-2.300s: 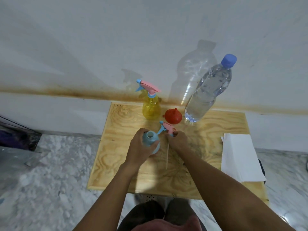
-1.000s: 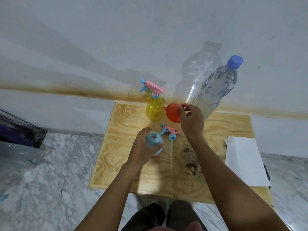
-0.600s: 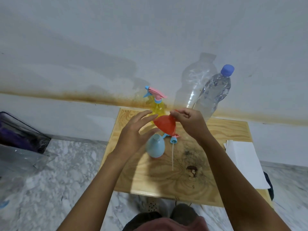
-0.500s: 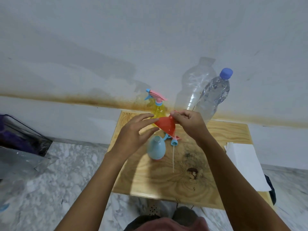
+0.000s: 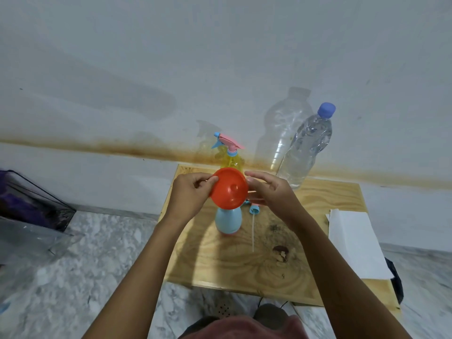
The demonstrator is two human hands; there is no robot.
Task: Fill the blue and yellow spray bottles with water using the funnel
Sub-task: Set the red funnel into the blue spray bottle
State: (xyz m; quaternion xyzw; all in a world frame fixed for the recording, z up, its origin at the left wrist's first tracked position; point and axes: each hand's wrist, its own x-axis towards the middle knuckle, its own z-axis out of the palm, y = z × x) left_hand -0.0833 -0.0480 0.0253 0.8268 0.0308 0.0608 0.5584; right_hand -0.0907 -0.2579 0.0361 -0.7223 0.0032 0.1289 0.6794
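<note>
Plywood table [image 5: 325, 204] met the stained wall at mid-frame. Your left hand [image 5: 189, 195] pinched the red funnel [image 5: 228, 188] rim above the blue spray bottle [image 5: 228, 220]; your right hand [image 5: 272, 192] hovered open-fingered beside. Yellow spray bottle [image 5: 231, 160] waited behind, capped. Next, I judge: seat the spout, fetch the water bottle [image 5: 305, 148].

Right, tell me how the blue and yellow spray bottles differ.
The pale blue plastic spray bottle stands mid-table with its trigger head off and the red funnel over its neck; the translucent yellow plastic spray bottle stands by the wall, its pink-and-blue trigger head on. The blue one is opaque, the yellow see-through. Both stand upright on the plywood table.
</note>
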